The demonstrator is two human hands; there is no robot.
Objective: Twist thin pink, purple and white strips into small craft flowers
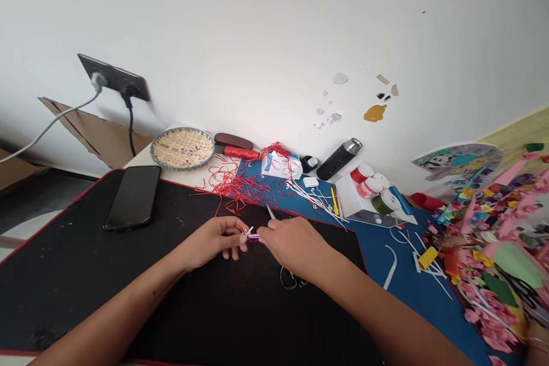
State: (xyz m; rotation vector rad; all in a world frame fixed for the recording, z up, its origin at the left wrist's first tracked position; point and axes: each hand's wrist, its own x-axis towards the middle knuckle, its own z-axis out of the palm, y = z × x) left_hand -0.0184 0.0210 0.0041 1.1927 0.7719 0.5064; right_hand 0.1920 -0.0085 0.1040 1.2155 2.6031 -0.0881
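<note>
My left hand is closed in a pinch over the black mat, thumb and forefinger on a small piece of white and red cord. Between both hands runs a thin purple strand or stick; its exact kind is too small to make out. My right hand pinches the purple piece's right end, fingertips close to my left thumb. Under my right hand lies a pair of scissors, its blade tip showing beyond the knuckles and its black handles below the palm.
Red cord scraps lie behind my hands. A phone and a woven basket are at left. A black flask, ribbon spools and white strips stand or lie at right, with paper flowers beyond.
</note>
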